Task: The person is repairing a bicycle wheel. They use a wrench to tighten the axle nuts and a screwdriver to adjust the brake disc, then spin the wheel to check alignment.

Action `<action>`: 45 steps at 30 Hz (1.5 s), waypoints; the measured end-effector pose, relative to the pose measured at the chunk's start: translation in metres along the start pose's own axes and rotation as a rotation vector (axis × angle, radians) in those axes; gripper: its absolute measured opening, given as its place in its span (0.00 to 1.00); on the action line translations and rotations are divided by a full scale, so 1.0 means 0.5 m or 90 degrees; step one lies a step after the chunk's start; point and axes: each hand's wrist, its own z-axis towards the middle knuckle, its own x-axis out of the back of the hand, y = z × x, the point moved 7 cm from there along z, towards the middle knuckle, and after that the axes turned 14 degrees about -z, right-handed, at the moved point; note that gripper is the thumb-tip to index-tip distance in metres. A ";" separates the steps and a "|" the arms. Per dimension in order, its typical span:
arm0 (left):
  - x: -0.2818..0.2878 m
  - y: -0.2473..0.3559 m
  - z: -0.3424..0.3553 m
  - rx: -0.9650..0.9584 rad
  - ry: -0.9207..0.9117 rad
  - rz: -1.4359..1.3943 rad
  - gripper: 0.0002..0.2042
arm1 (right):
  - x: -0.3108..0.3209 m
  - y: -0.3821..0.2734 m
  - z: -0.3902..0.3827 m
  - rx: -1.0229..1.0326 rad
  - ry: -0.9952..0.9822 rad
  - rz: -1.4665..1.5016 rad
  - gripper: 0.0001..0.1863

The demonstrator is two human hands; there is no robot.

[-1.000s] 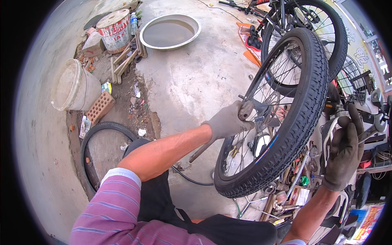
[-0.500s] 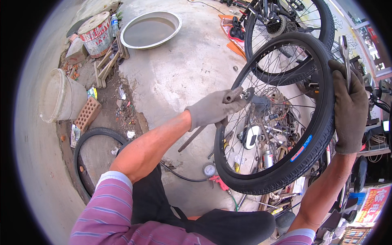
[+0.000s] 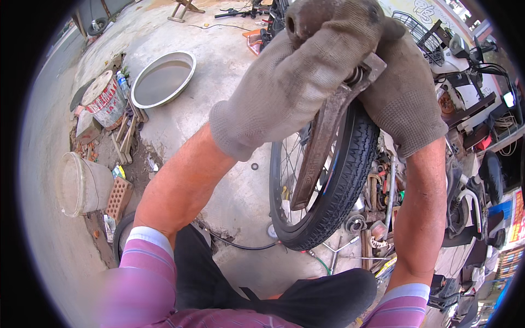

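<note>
Both my hands wear grey-brown knit gloves and are raised close together at the top. My left hand [image 3: 295, 87] is closed around a heavy steel wrench [image 3: 318, 153], whose ribbed handle slants down toward me. A coiled part shows near the wrench's head. A round hollow end [image 3: 292, 24] sticks out beyond the fingers; I cannot tell what it belongs to. My right hand [image 3: 410, 98] is up against the wrench head, its fingers hidden behind the left hand. Below stands a black-tyred bicycle wheel [image 3: 333, 202], nearly edge-on; the hands cover its upper part and hub.
Tools and metal parts [image 3: 377, 224] are spread to the wheel's right. At left are a basin of water [image 3: 192, 64], a paint drum [image 3: 106, 104], a white bucket [image 3: 82, 183] and a perforated brick [image 3: 118, 198]. Parked bikes [image 3: 465, 65] line the right.
Both hands have risen and come together, nearer to my head. The wheel has turned to nearly edge-on. The right hand's silvery spanner no longer shows. The view has shifted.
</note>
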 end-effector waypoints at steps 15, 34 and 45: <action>-0.163 -0.054 0.111 0.592 0.082 -0.328 0.38 | 0.032 0.036 -0.142 -0.270 0.220 0.163 0.33; -0.095 -0.151 0.048 0.315 -0.196 0.166 0.28 | 0.033 0.159 -0.242 -0.324 0.617 0.766 0.12; -0.028 -0.147 0.027 0.401 0.079 -0.078 0.20 | -0.140 0.377 -0.431 -0.645 0.420 1.322 0.16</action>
